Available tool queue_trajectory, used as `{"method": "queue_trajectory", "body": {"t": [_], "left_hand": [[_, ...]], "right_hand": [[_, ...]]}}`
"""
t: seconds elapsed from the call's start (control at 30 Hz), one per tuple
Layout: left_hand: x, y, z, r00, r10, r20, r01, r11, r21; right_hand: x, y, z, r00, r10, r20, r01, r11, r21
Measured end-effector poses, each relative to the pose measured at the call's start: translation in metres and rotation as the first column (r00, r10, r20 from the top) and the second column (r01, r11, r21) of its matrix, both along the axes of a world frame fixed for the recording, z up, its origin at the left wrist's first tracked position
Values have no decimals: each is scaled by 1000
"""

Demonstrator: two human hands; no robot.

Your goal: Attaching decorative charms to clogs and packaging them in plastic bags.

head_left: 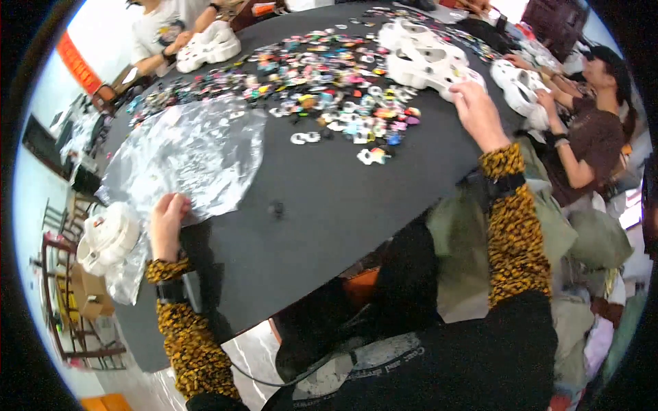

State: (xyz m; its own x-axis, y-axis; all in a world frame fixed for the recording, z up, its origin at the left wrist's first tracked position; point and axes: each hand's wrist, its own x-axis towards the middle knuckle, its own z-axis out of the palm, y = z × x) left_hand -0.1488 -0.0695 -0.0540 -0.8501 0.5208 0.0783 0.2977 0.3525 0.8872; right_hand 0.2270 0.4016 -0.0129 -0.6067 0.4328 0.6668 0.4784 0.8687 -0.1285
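Observation:
My left hand [166, 222] is closed at the near edge of a large clear plastic bag [199, 151], with its fingers pinched on the film. Close to that wrist, a white clog [113, 236] lies on the bag at the table's left edge. My right hand [476, 115] reaches to the far right, its fingers closed on the near end of a white clog [439, 68]. More white clogs [404, 34] sit just behind that one. How the right thumb grips is partly hidden.
A heap of small colourful charms [329, 75] spreads across the dark table [329, 198]. At the far left, a person [168, 34] handles a white clog [209, 48]. On the right, another person [593, 130] holds white clogs [517, 85]. Green cloth [466, 253] hangs beside my right arm.

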Motion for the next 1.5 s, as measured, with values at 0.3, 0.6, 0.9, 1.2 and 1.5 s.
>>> {"method": "queue_trajectory", "body": {"t": [0.3,0.6,0.9,1.2,1.5], "left_hand": [[-29,-13,-20,998,-31,-47,31,1000,-3],[-24,-8,-17,995,-62,-83,60,998,-24],[-48,-21,-34,994,-38,-101,35,999,-32],[-41,-14,-32,993,-12,-115,11,1000,-12],[-43,-12,-35,997,-27,-66,29,999,30]], "right_hand": [[186,5,-90,964,-260,-58,244,949,-199],[263,-49,-153,731,-622,281,682,672,-287],[247,-8,-152,776,-611,156,629,734,-257],[242,-1,-154,842,-471,263,538,704,-464],[262,11,-176,765,-637,93,632,717,-293]]}}
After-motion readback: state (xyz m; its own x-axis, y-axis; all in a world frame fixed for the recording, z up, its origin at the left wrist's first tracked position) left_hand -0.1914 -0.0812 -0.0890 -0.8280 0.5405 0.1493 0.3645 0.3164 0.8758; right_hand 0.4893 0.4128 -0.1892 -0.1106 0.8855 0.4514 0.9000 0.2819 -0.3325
